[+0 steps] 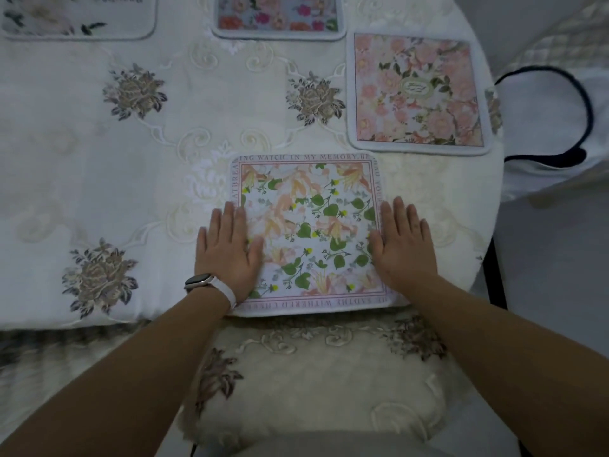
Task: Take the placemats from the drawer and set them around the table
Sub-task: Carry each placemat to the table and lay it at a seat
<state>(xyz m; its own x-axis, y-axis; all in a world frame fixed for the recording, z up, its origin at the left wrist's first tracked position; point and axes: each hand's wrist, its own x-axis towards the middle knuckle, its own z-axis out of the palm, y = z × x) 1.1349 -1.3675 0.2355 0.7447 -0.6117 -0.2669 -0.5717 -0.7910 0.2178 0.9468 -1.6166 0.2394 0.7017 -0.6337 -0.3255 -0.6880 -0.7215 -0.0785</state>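
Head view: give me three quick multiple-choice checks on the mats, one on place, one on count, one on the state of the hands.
1. Where is the mat under the hands?
A. near table edge
B. table centre
C. on the chair

2. How many mats show on the table?
A. two
B. four
C. six

3. What are the hands doing?
A. gripping the mat in fists
B. lying flat on the mat
C. hanging off the table

Answers:
1 A: the green-leaf mat lies at the near edge of the table.
2 B: it, the pink mat, the bright mat and the pale mat.
3 B: left hand and right hand lie open, palms down, on its sides.
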